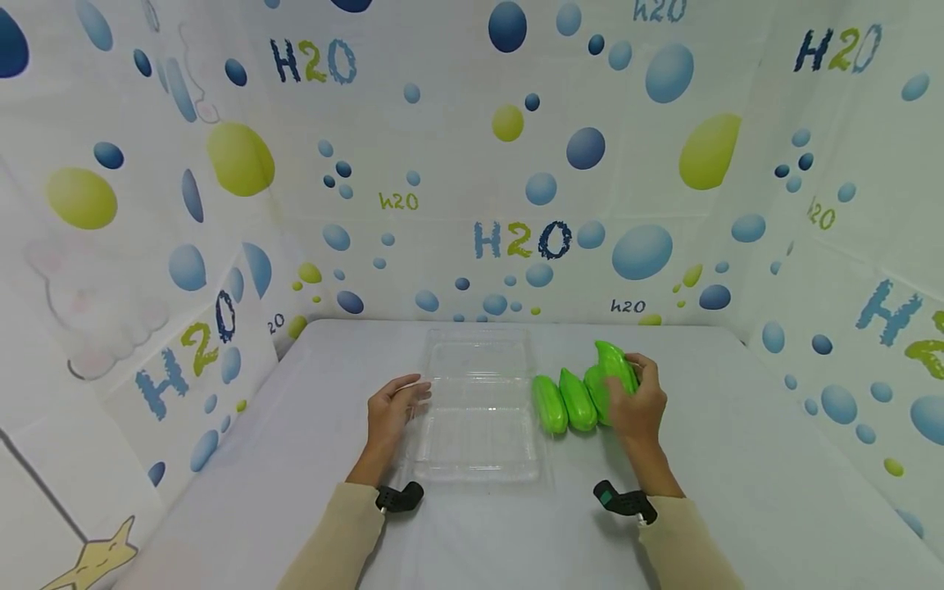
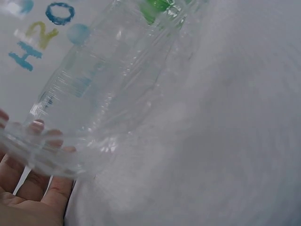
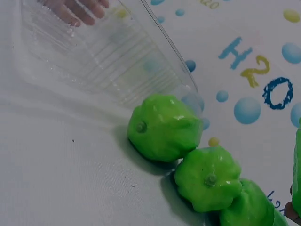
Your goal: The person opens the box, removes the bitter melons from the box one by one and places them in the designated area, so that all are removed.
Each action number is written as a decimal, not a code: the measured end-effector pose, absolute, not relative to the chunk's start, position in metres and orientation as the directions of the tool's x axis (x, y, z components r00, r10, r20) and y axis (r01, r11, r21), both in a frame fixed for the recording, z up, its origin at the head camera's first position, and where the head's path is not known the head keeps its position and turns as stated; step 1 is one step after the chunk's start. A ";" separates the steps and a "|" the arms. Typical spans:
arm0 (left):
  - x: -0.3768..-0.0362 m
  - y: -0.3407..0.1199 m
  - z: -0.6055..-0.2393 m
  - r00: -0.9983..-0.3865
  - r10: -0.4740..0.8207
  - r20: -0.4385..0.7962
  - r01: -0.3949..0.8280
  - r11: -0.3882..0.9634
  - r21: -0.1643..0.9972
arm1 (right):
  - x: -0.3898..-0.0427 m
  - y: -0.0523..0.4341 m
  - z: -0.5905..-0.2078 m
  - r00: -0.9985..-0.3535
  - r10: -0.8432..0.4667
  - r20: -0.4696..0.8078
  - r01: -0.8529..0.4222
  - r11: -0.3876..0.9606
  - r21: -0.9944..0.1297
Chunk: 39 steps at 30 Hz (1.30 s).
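Note:
A clear plastic clamshell box (image 1: 475, 438) lies opened flat on the white table. At its left edge, my left hand (image 1: 394, 406) has its fingers extended against the plastic; in the left wrist view the fingers (image 2: 35, 183) show partly through the clear wall. To the right of the box, my right hand (image 1: 640, 406) holds a glossy bright green, ribbed vegetable (image 1: 614, 360) with a pointed tip. Beside it on the table lie similar green vegetables, one nearest the box (image 1: 549, 406) and another (image 1: 578, 400) next to it. In the right wrist view, the held vegetable (image 3: 297, 174) shows only at the edge.
The white tabletop (image 1: 487, 541) stretches around the box on all sides. Behind it hangs a white backdrop (image 1: 442, 164) printed with coloured bubbles and lettering. Black camera mounts (image 1: 401, 496) sit on both wrists over beige sleeves.

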<state>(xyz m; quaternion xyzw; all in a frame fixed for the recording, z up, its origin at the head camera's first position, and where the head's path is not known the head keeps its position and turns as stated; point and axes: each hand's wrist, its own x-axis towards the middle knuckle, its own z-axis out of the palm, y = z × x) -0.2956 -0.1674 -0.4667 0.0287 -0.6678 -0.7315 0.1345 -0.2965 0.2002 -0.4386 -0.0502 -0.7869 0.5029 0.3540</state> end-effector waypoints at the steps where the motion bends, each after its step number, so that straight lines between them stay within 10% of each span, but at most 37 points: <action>1: -0.296 -0.167 -0.467 -0.962 -0.235 0.138 0.158 -0.069 0.985 | -0.298 0.203 -0.441 -0.737 0.443 0.510 -0.280 0.486 -0.827; 17: -0.293 -0.166 -0.462 -0.962 -0.237 0.134 0.153 -0.060 0.986 | -0.303 0.237 -0.458 -0.638 0.575 0.512 -0.293 0.434 -0.852; 39: -0.298 -0.164 -0.466 -0.953 -0.272 0.132 0.152 -0.055 0.987 | -0.305 0.255 -0.468 -0.725 0.615 0.311 -0.107 0.346 -0.932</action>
